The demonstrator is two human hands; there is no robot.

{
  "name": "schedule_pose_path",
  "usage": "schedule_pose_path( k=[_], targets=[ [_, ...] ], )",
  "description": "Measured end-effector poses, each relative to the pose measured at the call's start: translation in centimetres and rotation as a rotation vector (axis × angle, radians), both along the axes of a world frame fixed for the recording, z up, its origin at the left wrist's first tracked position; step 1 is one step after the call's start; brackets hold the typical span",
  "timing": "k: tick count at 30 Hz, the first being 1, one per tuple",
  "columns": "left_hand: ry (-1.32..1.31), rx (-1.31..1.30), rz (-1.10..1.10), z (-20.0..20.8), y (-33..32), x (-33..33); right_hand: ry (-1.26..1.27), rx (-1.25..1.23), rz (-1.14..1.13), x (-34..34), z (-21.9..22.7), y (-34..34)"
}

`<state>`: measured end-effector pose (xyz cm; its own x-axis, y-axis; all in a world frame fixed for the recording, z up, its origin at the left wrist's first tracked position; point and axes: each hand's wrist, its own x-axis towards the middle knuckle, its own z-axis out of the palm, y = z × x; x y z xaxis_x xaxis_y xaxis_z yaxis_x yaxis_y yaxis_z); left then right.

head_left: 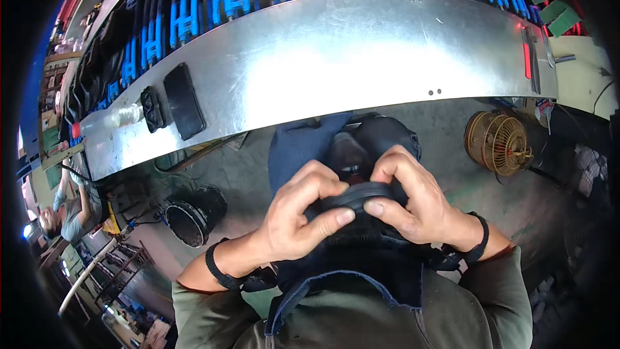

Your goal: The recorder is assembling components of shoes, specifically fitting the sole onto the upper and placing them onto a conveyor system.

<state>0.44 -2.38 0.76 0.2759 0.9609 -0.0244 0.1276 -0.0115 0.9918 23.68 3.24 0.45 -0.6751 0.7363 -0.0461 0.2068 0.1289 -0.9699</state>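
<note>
Close to my body, below the bench edge, both hands hold a dark, rounded, flat-looking object (357, 195), its kind hard to make out. My left hand (298, 212) grips its left end, with the thumb along the near side and bent fingers on the far side. On the other end, my right hand (413, 197) pinches it the same way, thumb below and curled fingers above. Black bands circle both wrists. Under the object are my dark apron and lap, partly hidden by the hands.
A shiny metal bench (310, 58) curves ahead, with blue forked metal parts (229, 0) racked behind it. On its left lie a black phone-like slab (184, 100) and a clear bottle (113, 119). A black bucket (196, 215), a round cage (497, 143) and another person (74, 213) are around.
</note>
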Motion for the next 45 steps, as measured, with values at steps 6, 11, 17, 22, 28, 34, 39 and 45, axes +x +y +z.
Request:
schedule_pose_path(
  k=[6, 11, 17, 22, 28, 34, 39, 45],
  targets=[
    [-0.034, -0.247, 0.03, -1.7, 2.6, -0.3, -0.112, 0.05, -0.031, -1.1, -2.7, 2.2],
    [0.507, 0.185, -0.045, -0.7, 5.3, -0.4, -0.231, 0.018, -0.183, -1.2, -2.0, 3.7],
    [0.078, 0.098, 0.069, -0.3, 1.4, -0.4, 0.316, -0.55, -0.135, -0.8, -4.1, 0.7],
    [-0.084, -0.039, 0.21, 0.5, -5.9, 0.2, 0.364, -0.347, 0.055, -1.4, -0.1, -5.5],
    [-0.589, -0.325, 0.1, 3.6, -6.2, 3.1, 0.393, -0.025, -0.203, -3.5, 2.3, -8.7],
    [-0.117, 0.73, 0.113, 10.3, -7.9, -0.7, 0.725, 0.234, -0.425, -2.2, 9.8, -8.7],
    [-0.399, -0.054, 0.359, -4.0, -3.4, 1.6, 0.201, 0.466, -0.293, -4.2, 0.7, -4.6],
    [-0.494, -0.057, 0.542, -4.9, -10.5, 3.6, 0.053, 0.247, -0.263, -3.7, -0.5, -13.2]
  ],
)
